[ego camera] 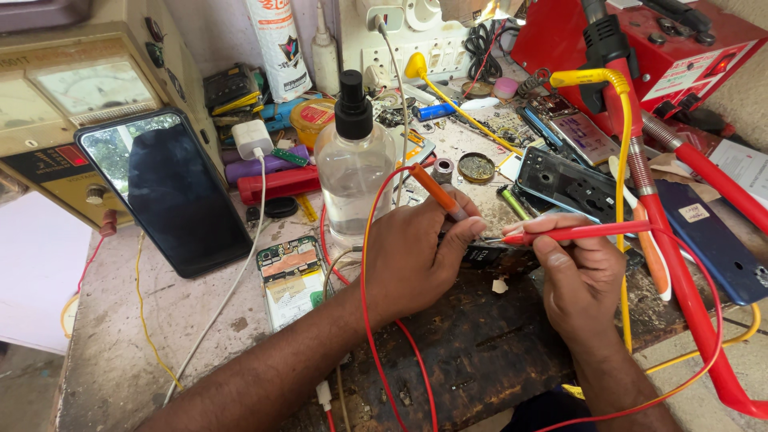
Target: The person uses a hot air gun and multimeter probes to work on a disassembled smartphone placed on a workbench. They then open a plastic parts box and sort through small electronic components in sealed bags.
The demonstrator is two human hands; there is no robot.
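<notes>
Left hand pinching orange probe, right hand gripping red probe, tips angled inward to meet on small dark part atop scorched wooden board, beside spray bottle.

- A worn, stained grey workbench fills the view.
- A pale wall stands behind, with a white socket panel.
- Bright daylight falls on everything.

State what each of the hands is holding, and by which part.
The left hand grips an orange probe low on its shaft, near the tip. The right hand holds a red probe along its shaft, fingers pinching near its tip.
</notes>
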